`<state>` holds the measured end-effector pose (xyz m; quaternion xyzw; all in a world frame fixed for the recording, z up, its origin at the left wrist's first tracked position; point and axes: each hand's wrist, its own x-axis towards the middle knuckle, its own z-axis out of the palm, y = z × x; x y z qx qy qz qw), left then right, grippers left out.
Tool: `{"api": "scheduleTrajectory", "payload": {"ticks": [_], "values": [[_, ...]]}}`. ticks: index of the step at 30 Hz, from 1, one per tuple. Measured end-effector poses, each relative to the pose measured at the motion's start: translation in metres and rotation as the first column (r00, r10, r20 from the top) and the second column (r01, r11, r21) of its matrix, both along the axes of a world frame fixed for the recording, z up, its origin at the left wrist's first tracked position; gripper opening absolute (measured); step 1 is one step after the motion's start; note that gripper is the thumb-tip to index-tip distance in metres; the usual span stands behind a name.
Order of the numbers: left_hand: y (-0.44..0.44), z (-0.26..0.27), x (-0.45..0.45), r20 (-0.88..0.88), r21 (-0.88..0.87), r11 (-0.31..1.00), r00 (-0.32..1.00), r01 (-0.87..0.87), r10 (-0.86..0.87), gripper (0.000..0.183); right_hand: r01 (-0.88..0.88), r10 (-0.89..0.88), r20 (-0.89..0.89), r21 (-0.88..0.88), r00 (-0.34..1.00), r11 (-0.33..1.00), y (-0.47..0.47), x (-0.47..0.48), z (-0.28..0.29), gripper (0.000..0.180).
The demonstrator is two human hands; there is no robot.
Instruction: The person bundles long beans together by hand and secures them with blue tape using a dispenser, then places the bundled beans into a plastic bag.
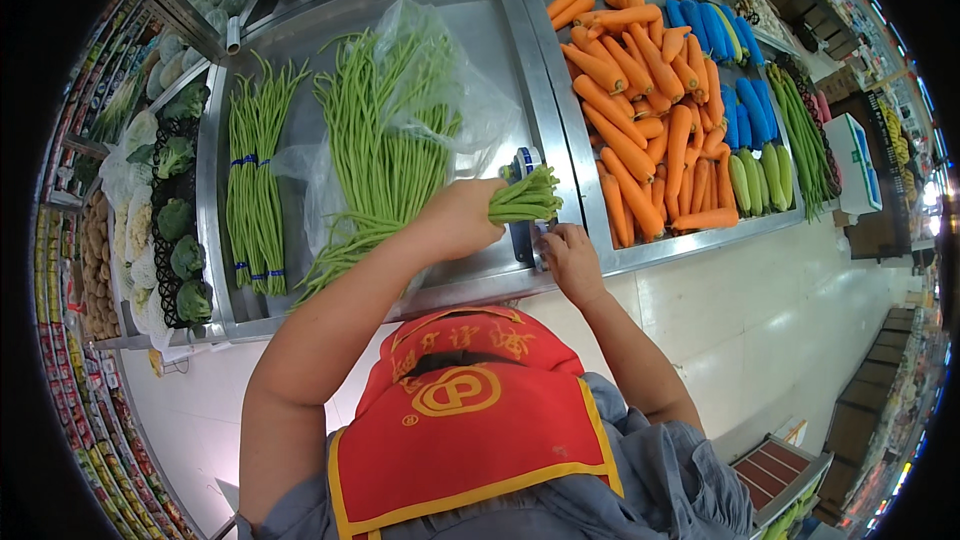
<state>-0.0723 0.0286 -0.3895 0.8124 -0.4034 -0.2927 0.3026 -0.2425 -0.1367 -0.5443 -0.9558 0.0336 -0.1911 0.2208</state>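
Note:
My left hand (466, 219) is closed around a bunch of long green beans (527, 199); their cut ends stick out to the right and the rest trails left below my wrist. Just beyond those ends stands a tape dispenser (522, 236) with a roll of blue and white tape (527, 160), partly hidden by the beans. My right hand (573, 261) has its fingers curled on the dispenser's near right side. A large loose pile of long beans (382, 142) lies left of it, partly under a clear plastic bag (427, 67). Farther left are taped bean bundles (256, 180).
A metal divider (551, 90) separates the bean tray from carrots (652, 112). Zucchini (761, 176) and blue-wrapped produce (750, 112) lie beyond them. Broccoli (176, 217) fills a rack at left. The display's metal front edge (472, 296) runs before my red apron (472, 435).

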Motion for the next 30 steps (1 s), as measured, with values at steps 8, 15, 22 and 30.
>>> {"api": "scheduleTrajectory", "payload": {"ticks": [8,15,22,30], "values": [[-0.025,-0.036,-0.004,-0.137,0.077,0.987,0.982,0.143,-0.132,0.034,-0.032,0.030,-0.027,-0.084,0.999,0.996,0.005,-0.028,0.025,0.014],[-0.034,-0.060,-0.022,-0.104,0.221,0.942,0.966,0.254,-0.236,0.031,-0.092,0.116,0.212,-0.120,0.970,0.989,0.042,-0.060,0.139,0.016],[-0.016,-0.045,-0.070,0.371,0.153,0.968,0.896,0.200,-0.243,0.018,0.125,-0.065,-0.167,0.377,0.984,0.918,0.003,0.014,0.113,0.009],[0.003,-0.080,-0.084,0.639,-0.005,0.971,0.748,0.238,-0.179,0.031,0.302,0.129,-0.587,0.578,0.799,0.758,-0.004,0.026,0.072,0.016]]}}
